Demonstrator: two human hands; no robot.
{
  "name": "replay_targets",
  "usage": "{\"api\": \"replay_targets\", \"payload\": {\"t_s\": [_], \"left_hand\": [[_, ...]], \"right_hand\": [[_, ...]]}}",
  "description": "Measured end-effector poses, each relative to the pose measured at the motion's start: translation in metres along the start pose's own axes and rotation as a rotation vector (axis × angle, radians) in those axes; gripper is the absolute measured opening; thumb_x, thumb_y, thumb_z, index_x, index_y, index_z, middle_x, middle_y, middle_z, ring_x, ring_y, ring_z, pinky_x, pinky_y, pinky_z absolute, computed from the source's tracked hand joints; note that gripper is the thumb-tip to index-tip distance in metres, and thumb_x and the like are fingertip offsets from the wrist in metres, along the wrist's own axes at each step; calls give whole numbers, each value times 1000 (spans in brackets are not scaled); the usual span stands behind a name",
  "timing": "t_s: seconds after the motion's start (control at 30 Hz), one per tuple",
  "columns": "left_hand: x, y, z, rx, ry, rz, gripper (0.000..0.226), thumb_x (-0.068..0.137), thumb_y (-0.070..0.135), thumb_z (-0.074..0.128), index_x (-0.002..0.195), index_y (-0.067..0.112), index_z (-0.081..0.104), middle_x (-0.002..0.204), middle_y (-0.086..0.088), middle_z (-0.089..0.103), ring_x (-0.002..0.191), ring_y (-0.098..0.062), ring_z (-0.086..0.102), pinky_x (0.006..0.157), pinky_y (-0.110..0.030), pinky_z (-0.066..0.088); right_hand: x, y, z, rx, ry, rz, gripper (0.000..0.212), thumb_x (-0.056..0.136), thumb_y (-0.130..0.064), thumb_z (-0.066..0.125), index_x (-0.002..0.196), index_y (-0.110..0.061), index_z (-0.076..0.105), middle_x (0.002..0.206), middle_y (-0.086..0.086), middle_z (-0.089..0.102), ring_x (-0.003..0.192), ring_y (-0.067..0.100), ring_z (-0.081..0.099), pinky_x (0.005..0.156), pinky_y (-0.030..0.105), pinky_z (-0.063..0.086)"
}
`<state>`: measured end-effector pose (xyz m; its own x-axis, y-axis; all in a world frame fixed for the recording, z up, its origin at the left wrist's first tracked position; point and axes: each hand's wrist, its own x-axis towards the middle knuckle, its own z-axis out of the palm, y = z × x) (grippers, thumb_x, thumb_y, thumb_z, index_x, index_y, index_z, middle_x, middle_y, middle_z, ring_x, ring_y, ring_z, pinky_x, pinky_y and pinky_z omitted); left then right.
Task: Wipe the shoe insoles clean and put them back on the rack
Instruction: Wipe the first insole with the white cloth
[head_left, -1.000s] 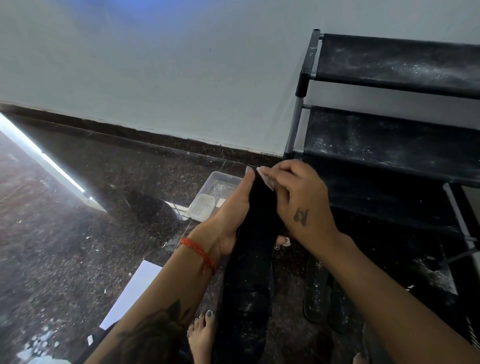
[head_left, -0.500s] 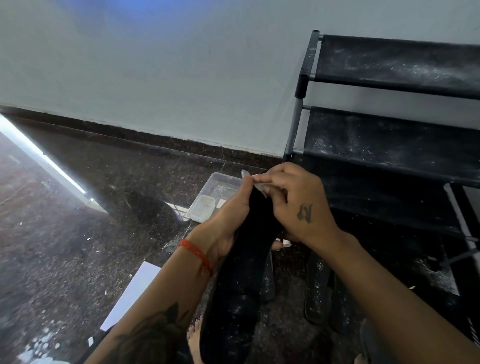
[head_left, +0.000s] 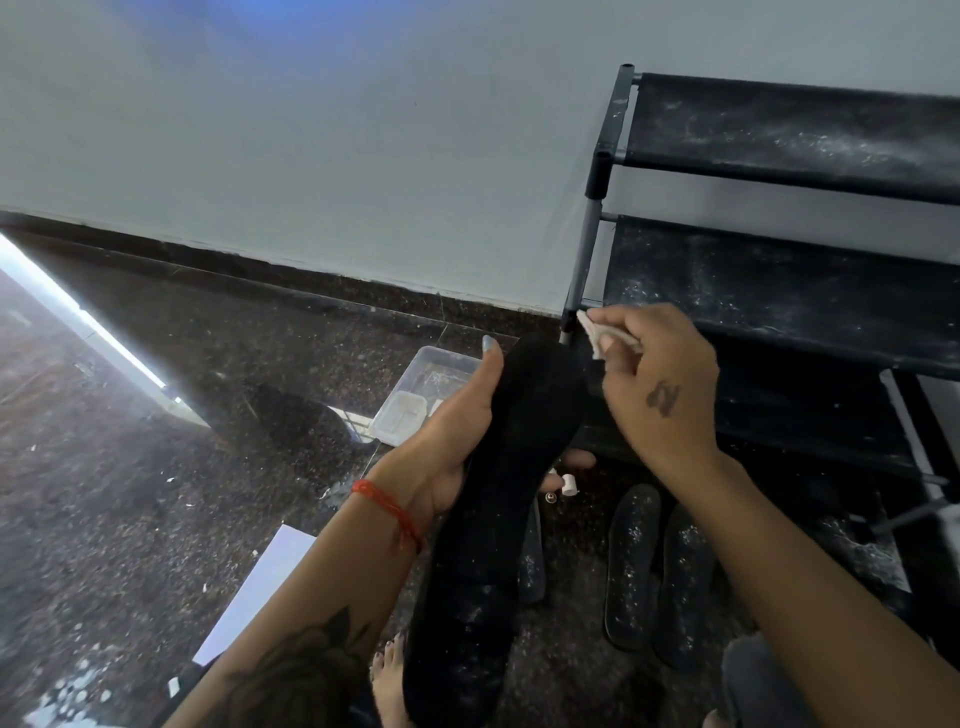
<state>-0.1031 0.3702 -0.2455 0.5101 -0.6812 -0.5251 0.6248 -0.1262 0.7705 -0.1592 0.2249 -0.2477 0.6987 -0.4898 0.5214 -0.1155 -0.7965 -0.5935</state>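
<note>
My left hand (head_left: 453, 431) holds a long black insole (head_left: 509, 499) from below, thumb along its left edge, fingers curled under its right side. The insole tilts up with its toe end toward the rack. My right hand (head_left: 657, 387) pinches a small white wipe (head_left: 597, 335), lifted just right of the insole's toe end and apart from it. Two dusty black insoles (head_left: 655, 566) lie on the floor to the right, and part of another insole (head_left: 531, 561) shows behind the held one. The black shoe rack (head_left: 769, 296) stands at the right, its shelves speckled with white dust.
A clear plastic tray (head_left: 423, 395) sits on the dark speckled floor by the wall. White paper (head_left: 260, 587) lies at lower left. Small white bits (head_left: 569, 482) lie near the rack's foot. My bare foot (head_left: 387, 675) is under the insole.
My right hand has lifted the wipe off the insole's toe end and moved right toward the rack. The insole has turned so its broad face shows.
</note>
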Motion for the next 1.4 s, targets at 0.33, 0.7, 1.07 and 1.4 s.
{"api": "replay_targets", "payload": {"t_s": [0.33,0.7,1.07,1.4], "left_hand": [[-2,2,-1,-142,-8,-14,72,89,68,26,113,10,61,94,-16,72,70,-27,69,48,-33,56],[2,0,-6,-172,27,-17,76,89,70,27,124,9,58,111,-21,67,82,-31,67,53,-35,55],[0,3,-4,-164,-41,8,76,89,69,21,116,11,62,91,-16,71,72,-29,71,60,-39,58],[-1,1,1,-216,-190,-27,79,94,64,18,80,15,79,86,-15,72,72,-33,69,61,-37,58]], "right_hand": [[-7,-1,8,-29,-140,-92,18,79,2,62,90,-10,70,90,4,64,85,17,59,74,24,42],[-10,-2,8,-43,-259,-131,20,81,0,60,93,-12,69,91,3,63,84,17,58,71,25,45],[-5,-12,6,380,-281,259,15,79,-9,70,83,-23,70,78,-18,64,72,-10,59,64,2,43],[-1,3,13,8,-71,12,19,79,-4,67,90,-18,72,90,-4,68,91,17,59,76,19,39]]}}
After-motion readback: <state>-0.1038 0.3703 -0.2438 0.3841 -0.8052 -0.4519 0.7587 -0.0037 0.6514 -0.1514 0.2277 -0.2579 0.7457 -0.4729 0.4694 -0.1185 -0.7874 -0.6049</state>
